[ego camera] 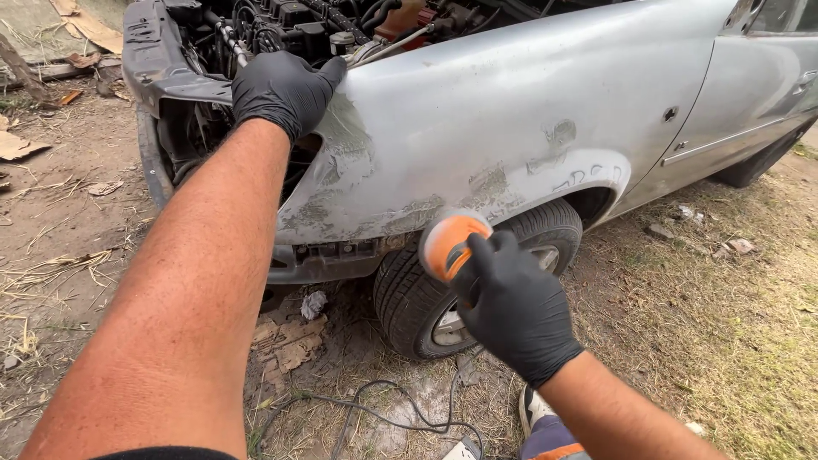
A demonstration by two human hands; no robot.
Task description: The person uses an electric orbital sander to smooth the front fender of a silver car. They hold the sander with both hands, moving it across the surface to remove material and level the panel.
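Note:
A silver car stands with its hood open, and its front fender is scuffed and patched with dull grey filler. My left hand, in a black glove, rests on the fender's front top edge beside the engine bay. My right hand, also in a black glove, grips an orange round sander. Its disc is pressed against the lower fender just above the front tyre.
A black power cord trails over the dirt and dry grass below the wheel. My shoe stands near it. Cardboard scraps lie under the bumper and at far left. The front door is at right.

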